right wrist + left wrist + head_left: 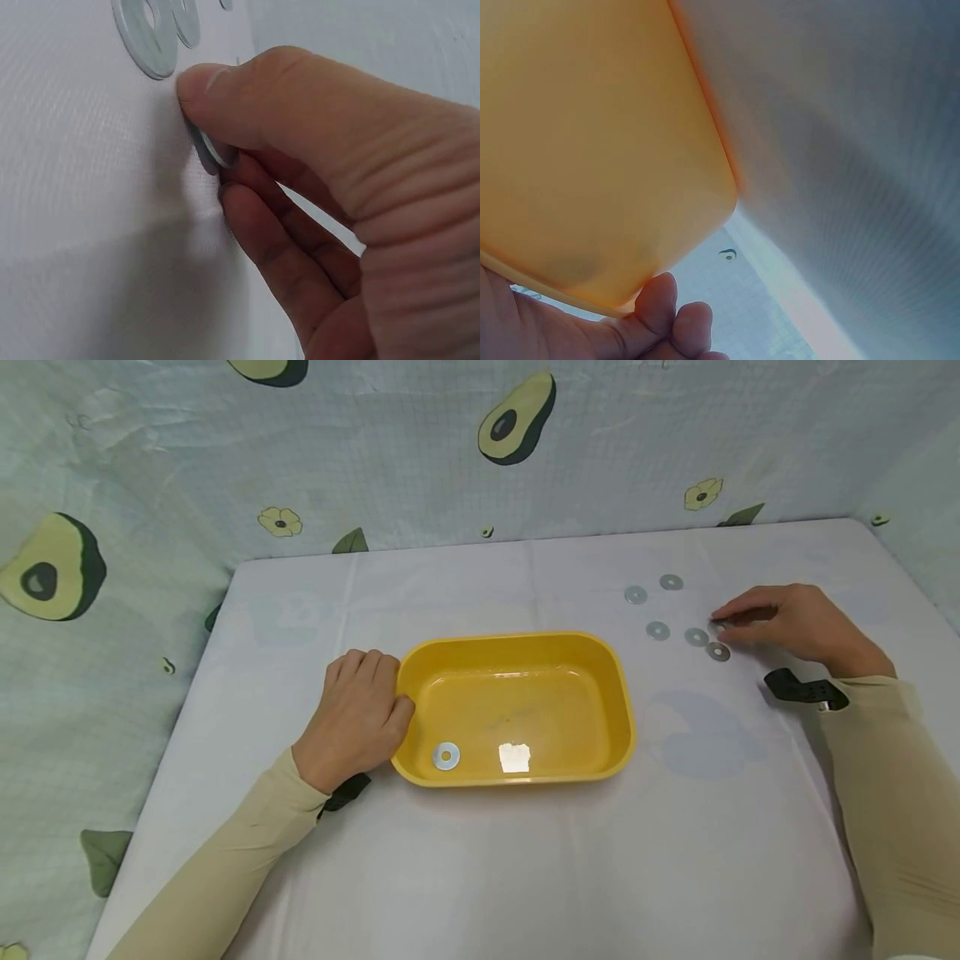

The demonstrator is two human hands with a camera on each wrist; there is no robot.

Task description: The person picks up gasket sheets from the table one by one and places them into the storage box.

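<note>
My left hand (pixel 360 714) grips the left end of a yellow plastic tray (pixel 525 702), thumb over the rim. In the left wrist view the tray's outer wall (pixel 592 150) fills the upper left, and curled fingers (pixel 694 330) show at its rim. One flat metal washer (pixel 437 761) lies inside the tray, near its front left corner. To the right, my right hand (pixel 806 622) pinches a washer (pixel 219 152) between thumb and fingers, low over the cloth. Its edge looks tilted in the right wrist view, and the thumb hides part of it.
Several loose washers (pixel 657 636) lie on the white-covered table (pixel 480 868) beyond the tray's right end. One washer (pixel 718 656) lies just below the right fingertips. A cloth with avocado prints (pixel 390 452) hangs behind the table and at its sides.
</note>
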